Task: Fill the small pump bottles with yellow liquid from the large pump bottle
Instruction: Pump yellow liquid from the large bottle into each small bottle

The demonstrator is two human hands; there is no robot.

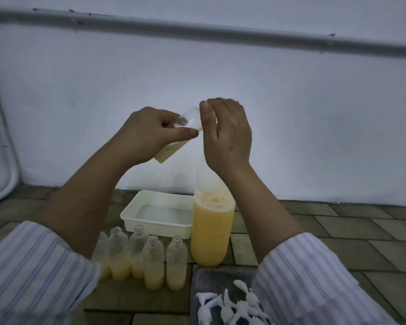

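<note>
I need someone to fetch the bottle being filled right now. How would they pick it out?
Start at the large pump bottle of yellow liquid beside the white tray. Above it, the left hand holds a small clear bottle tilted toward the right hand. Unlike the uncapped small bottles standing on the floor, it is lifted.

Looks like a bare utility corner or yard, not a kitchen or lab. Work sits straight on a paver floor (338, 231) of staggered grey-brown blocks. Behind it: plain white painted wall (291, 125), a grey pipe (197, 29) running across its top.
</note>
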